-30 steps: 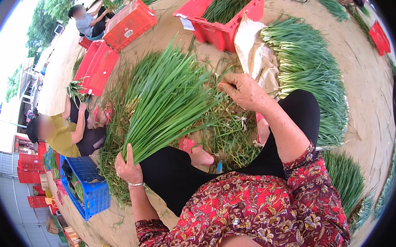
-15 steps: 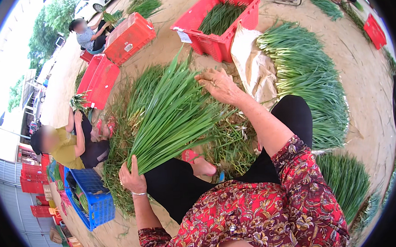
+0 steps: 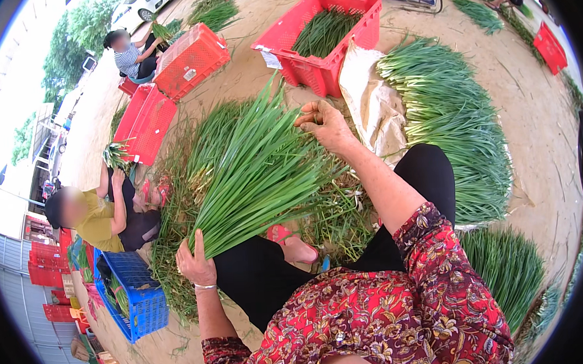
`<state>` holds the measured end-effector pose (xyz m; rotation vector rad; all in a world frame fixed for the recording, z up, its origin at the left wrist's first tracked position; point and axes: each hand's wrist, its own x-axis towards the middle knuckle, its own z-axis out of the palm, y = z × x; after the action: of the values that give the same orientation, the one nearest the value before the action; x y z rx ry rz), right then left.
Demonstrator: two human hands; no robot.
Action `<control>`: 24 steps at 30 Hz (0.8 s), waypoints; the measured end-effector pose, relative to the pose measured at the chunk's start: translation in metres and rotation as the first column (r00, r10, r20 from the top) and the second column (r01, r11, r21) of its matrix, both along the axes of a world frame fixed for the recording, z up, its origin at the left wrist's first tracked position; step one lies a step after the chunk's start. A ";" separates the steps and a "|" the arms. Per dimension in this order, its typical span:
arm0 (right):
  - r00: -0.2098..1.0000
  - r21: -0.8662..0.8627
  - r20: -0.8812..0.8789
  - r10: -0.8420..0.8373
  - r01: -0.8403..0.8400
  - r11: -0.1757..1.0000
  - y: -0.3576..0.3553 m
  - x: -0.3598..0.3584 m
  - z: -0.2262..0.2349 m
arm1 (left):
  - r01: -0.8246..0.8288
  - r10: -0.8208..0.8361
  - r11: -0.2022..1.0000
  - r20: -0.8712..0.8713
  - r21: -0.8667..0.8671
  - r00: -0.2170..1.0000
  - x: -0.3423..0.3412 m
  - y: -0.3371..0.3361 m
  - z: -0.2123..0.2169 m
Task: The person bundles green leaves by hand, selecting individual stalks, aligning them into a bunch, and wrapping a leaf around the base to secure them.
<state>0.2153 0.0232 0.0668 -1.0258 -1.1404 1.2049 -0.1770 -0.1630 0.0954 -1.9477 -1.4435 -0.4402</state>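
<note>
Fingers of the left hand (image 3: pixel 195 265), at 8 o'clock: wrapped round the base end of a garlic chive bunch (image 3: pixel 258 174). Bunch lies mid-view, blades fanning toward 1 and 2 o'clock. Right hand (image 3: pixel 330 128) at 1 o'clock, fingers curled beside the outer blades; cannot tell whether one is pinched.

Step looks like picking over the bunch. Best a low left grip, firm but not crushing, bases level; fan spread wide; strays drawn out singly along their length, not tugged crosswise.

Obscured: bases, behind the left fingers; much of the leafy litter (image 3: pixel 343 229), under the fan. Blue scrap (image 3: pixel 325 263) near 5 o'clock, too small to name. Red crate (image 3: pixel 307 76), just past 12: depth of its chives unseen.
</note>
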 end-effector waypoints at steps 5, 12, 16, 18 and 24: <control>0.990 0.011 -0.132 0.044 -0.043 0.999 -0.002 0.004 -0.004 | 0.003 -0.003 1.000 -0.006 -0.003 1.000 0.001 0.002 0.001; 0.956 0.214 0.276 -0.094 0.034 0.976 -0.005 0.001 -0.002 | 0.006 -0.006 1.000 0.007 -0.020 1.000 0.003 0.001 0.004; 0.890 0.316 0.414 -0.191 0.056 0.947 -0.009 -0.001 0.005 | -0.001 0.001 1.000 0.000 -0.029 1.000 0.002 0.000 0.005; 0.841 0.406 0.476 -0.257 0.049 0.912 -0.008 0.001 0.000 | 0.001 -0.001 0.999 -0.001 -0.034 1.000 0.003 0.000 0.006; 0.727 0.585 0.559 -0.399 -0.005 0.811 -0.011 -0.002 -0.008 | -0.002 0.003 0.999 0.008 -0.044 1.000 0.003 0.000 0.007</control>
<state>0.2136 0.0120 0.0587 -1.1046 -1.7443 0.2352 -0.1741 -0.1630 0.1023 -1.9803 -1.4721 -0.4192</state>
